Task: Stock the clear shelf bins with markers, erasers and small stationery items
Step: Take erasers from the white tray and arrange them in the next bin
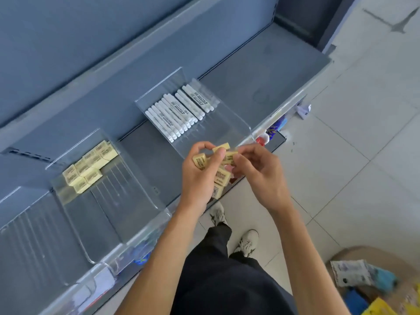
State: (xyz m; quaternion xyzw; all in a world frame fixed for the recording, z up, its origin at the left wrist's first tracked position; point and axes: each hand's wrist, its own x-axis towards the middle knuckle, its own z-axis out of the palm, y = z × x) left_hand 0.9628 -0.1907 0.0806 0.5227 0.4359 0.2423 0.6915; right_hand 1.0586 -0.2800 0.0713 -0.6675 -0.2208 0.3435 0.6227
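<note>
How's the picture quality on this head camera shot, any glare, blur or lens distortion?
Head view: the light is soft and even, with no hard shadows; the wide lens slightly bows the shelf edge; pale reflections streak the clear eraser bin; print on the markers and the held erasers is too soft to read; the cardboard box in the corner is blurred.

Dark print on the markers and erasers is too blurred to read.

Print on the erasers is too blurred to read. The cardboard box is cut off bottom right
</note>
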